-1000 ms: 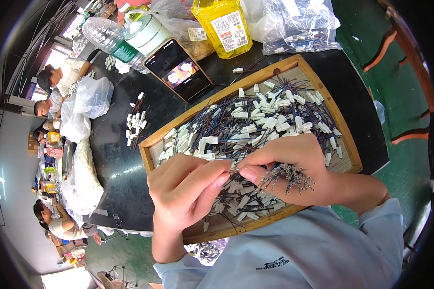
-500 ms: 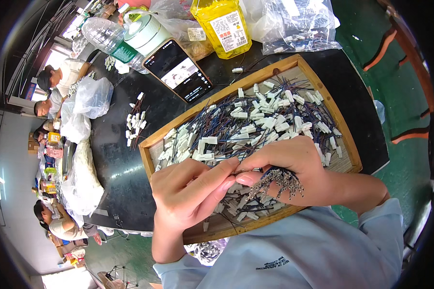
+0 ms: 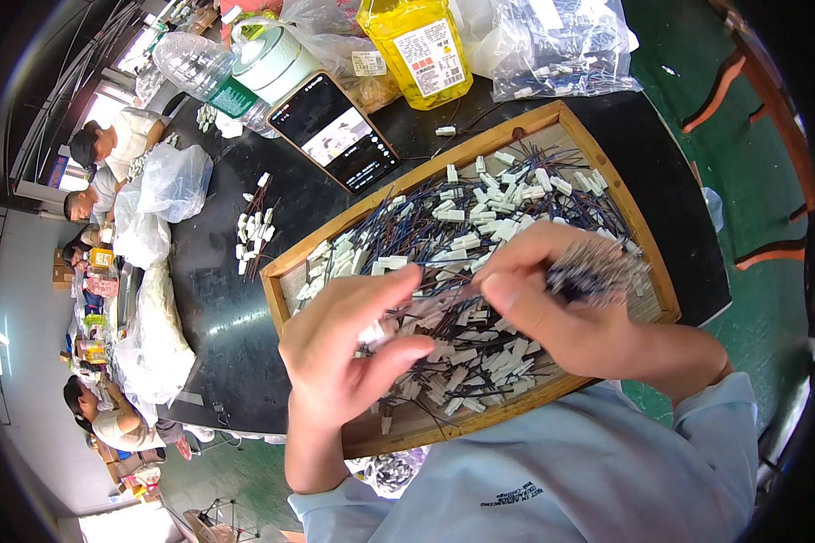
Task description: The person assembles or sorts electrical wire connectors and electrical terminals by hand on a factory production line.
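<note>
**Right fist full of wires, left hand spread over the tray**

So your right hand (image 3: 561,317) is closed around a thick bundle of dark wires (image 3: 598,270), bare ends fanned out past your knuckles and pretty smeared by motion blur. Thumb and index finger on that hand come together at the front, but it's too blurry to tell if there's a single wire pinched there.

Your left hand (image 3: 335,348) is opened up, thumb and index well apart, fingertips toward the right hand. A blurred white connector (image 3: 374,333) shows in that gap; can't tell if your other fingers are touching it.

Right under both hands is the wood-framed tray (image 3: 462,166), loaded with white connectors (image 3: 450,215) on dark wires, all in a jumble. It sits on a black table (image 3: 217,335), near edge up against your light blue shirt (image 3: 552,471).

Beyond the tray you've got a smartphone (image 3: 335,136) propped up with its screen lit, a clear plastic bottle (image 3: 190,68) and a mint-green cup (image 3: 279,65) behind it, then a jug of yellow liquid (image 3: 417,45) and a clear bag (image 3: 561,54) with more connectors. A small connector pile (image 3: 255,233) lies left of the tray.
</note>
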`<state>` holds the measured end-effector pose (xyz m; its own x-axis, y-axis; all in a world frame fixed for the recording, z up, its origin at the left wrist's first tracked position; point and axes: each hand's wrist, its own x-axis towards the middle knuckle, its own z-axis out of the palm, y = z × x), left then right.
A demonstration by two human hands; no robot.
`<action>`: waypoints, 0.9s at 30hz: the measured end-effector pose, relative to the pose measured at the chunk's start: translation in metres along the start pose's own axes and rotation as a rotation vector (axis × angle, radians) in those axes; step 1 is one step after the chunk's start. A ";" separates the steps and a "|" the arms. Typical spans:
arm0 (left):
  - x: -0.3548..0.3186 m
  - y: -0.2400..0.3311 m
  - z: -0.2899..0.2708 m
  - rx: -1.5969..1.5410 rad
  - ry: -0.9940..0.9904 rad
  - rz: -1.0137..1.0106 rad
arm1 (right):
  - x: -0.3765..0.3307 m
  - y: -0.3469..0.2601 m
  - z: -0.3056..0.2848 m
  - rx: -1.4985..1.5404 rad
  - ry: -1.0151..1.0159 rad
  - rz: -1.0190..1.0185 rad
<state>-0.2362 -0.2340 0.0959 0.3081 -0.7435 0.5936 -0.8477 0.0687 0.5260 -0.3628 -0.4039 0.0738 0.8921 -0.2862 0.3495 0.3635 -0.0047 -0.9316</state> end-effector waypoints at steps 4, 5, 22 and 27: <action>-0.014 -0.001 0.000 -0.334 0.051 -0.280 | -0.001 -0.002 0.006 0.228 0.239 0.091; -0.014 -0.002 -0.001 -0.407 0.032 -0.289 | -0.001 -0.002 0.006 0.241 0.244 0.099; -0.016 -0.014 0.003 -0.781 0.273 -0.322 | -0.003 0.004 0.008 0.383 0.311 -0.104; -0.014 -0.014 0.004 -0.809 0.373 -0.402 | -0.009 0.008 0.001 -0.205 0.067 -0.321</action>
<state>-0.2301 -0.2272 0.0775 0.7439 -0.5630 0.3600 -0.1399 0.3955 0.9077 -0.3677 -0.4003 0.0628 0.7196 -0.3012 0.6256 0.5542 -0.2937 -0.7789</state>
